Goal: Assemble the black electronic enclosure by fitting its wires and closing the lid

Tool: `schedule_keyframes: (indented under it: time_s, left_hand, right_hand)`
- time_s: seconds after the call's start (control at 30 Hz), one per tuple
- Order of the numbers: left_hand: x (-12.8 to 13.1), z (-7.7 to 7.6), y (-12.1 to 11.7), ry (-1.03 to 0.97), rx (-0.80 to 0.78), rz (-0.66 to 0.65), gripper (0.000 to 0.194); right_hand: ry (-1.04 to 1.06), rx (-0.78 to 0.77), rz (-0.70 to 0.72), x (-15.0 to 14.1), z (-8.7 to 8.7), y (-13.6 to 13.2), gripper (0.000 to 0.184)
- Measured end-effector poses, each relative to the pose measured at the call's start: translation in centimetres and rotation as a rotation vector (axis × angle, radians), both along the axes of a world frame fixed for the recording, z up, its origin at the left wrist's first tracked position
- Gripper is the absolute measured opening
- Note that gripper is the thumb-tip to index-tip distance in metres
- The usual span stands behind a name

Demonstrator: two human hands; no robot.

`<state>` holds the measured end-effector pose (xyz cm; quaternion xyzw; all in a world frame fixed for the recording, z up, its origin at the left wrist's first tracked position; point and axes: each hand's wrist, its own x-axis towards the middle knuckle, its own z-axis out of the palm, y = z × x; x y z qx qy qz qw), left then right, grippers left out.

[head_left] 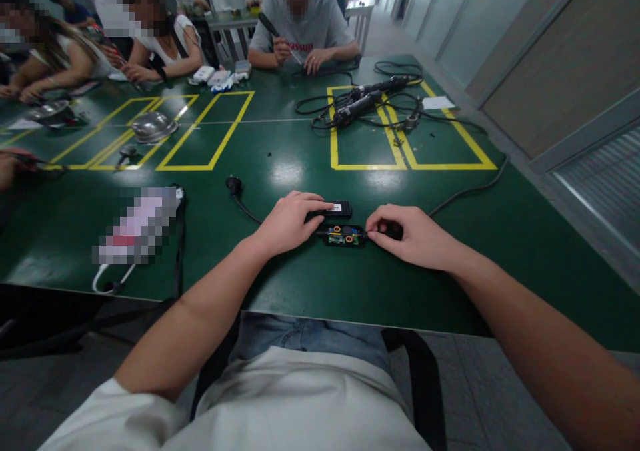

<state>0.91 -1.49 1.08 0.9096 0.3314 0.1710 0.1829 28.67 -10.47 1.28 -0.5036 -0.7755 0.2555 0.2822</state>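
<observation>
Centrally, locate the open black inline housing with exposed circuit board on the green table, between both hands and toward the near edge. Identify the yellow-rimmed coils on the board. Note the black cover, with white label upward, lying just beyond the housing.

Observe the left hand palm down, with forefinger laid on the cover and thumb at the left end of the housing. Cannot tell any firm grip there. Observe the right hand at the opposite end, with thumb and forefinger drawn narrowly together. Cannot tell the exact item pinched; see a dark part under the curled fingers.

Trace one black cord from behind the left hand to the power plug, and a second cord from behind the right hand toward the right table edge.

Farther off, find corded wand-shaped tools heaped over yellow floor-plan-like outlines, near a white sheet. At left, find a metal bowl.
</observation>
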Motion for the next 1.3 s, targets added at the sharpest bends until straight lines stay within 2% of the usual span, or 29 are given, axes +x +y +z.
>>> schedule_keyframes:
  time_s: [0.1,0.17,0.33,0.43,0.5,0.73,0.87,0.97,1.03,1.13,1.3]
  left_hand:
    - [-0.1,-0.2,0.2,0.004,-0.009,0.080,0.031]
    - [-0.4,0.1,0.1,-0.071,-0.002,0.076,0.031]
    - [-0.9,1.4,-0.6,-0.252,-0.056,-0.145,0.043]
    - [-0.9,1.5,-0.9,-0.148,-0.094,-0.289,0.036]
    - [-0.8,1.5,-0.9,-0.076,-0.089,-0.329,0.036]
    - [-0.4,1.4,-1.3,-0.093,-0.102,-0.260,0.032]
    - [0.1,0.7,-1.3,-0.153,-0.080,-0.036,0.034]
    - [0.4,0.2,-1.1,-0.092,-0.033,0.076,0.024]
    - [0.3,0.2,-1.0,-0.070,-0.007,0.061,0.014]
    - [-0.2,0.8,-1.0,-0.100,0.014,-0.041,0.011]
    - [-0.7,1.6,-1.5,0.011,-0.077,-0.165,0.006]
  right_hand:
    - [0.015,-0.022,-0.023,0.0,-0.1,0.0,0.009]
    - [0.035,-0.038,-0.029,0.1,0.0,0.0,0.009]
    - [0.088,-0.053,-0.011,0.3,-0.1,0.1,0.014]
    - [0.089,-0.053,-0.011,0.3,-0.3,0.1,0.016]
    - [0.083,-0.054,-0.015,0.3,-0.4,0.1,0.016]
    - [0.064,-0.054,-0.003,0.2,-0.1,0.0,0.015]
    - [0.065,-0.046,-0.004,0.2,-0.1,0.0,0.014]
    - [0.059,-0.031,-0.015,0.1,-0.2,-0.1,0.012]
    - [0.051,-0.022,-0.014,0.0,-0.2,-0.1,0.013]
    - [0.039,-0.012,0.001,-0.3,-0.2,-0.1,0.013]
    - [0.018,0.036,0.013,-0.7,-0.4,-0.1,0.009]
